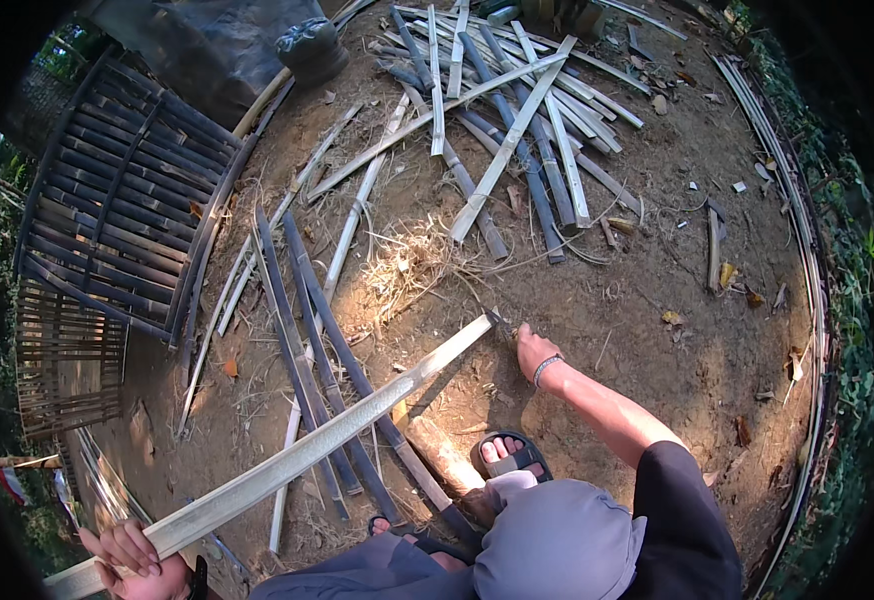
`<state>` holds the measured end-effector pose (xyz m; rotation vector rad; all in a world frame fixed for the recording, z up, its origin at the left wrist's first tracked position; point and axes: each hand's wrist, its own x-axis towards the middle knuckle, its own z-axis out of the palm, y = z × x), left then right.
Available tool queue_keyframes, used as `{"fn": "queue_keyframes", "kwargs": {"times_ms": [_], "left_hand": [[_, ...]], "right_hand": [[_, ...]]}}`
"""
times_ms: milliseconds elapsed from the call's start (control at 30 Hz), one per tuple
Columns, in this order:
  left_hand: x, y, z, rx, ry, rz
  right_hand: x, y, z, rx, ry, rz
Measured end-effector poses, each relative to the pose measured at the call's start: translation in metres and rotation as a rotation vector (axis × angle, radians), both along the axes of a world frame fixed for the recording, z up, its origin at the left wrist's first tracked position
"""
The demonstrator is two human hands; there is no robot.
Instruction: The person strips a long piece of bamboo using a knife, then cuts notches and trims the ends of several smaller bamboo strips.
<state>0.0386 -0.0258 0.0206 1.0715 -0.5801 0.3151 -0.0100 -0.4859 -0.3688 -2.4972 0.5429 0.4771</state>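
Bamboo slat, long and pale, is the piece in hand.

Head view:
- Long axis runs diagonally, from the lower-left corner of the dirt yard up and right to about mid-frame. It rides above the ground, not lying on it.
- Left hand is at the near, low end. Fingers are curled over the slat's top face in a closed grip.
- Right hand is at the far, upper end, arm stretched out over the knee. It is closed on what looks like a short blade or tool handle meeting the slat's tip. Detail is too small to confirm.
- Each hand has one end. The slat bridges the whole gap between them, crossing over the dark bamboo strips on the ground.
- A short log lies under the slat, near its middle, just ahead of the sandalled foot. Whether slat and log touch, I cannot tell.
- Room: bare dirt right of the right hand out to the yard's right edge. Ahead, a loose pile of pale and grey slats is well apart from the tip.
- The left side is tight: a woven bamboo panel stands along the yard's left edge, near the dark strips.
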Motion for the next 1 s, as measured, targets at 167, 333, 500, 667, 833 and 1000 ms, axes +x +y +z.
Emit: {"fn": "queue_keyframes", "kwargs": {"times_ms": [167,333,500,667,833,1000], "left_hand": [[-0.005,0.009,0.003,0.036,-0.012,0.023],[-0.002,-0.012,0.005,0.008,0.058,0.12],[-0.004,-0.001,0.007,0.011,-0.003,0.002],[-0.004,-0.006,0.002,0.029,-0.01,0.001],[-0.005,-0.002,0.003,-0.015,0.017,0.031],[-0.008,-0.002,0.004,0.016,-0.021,0.006]], "right_hand": [[0.007,0.046,0.063,0.16,-0.019,0.184],[0.0,-0.001,-0.005,0.021,0.014,-0.061],[0.013,0.029,0.04,0.118,0.092,0.058],[0.011,0.024,0.02,0.1,0.109,0.032],[0.007,-0.008,0.006,-0.011,0.098,-0.056],[0.013,0.021,0.031,0.09,0.142,0.067]]}}
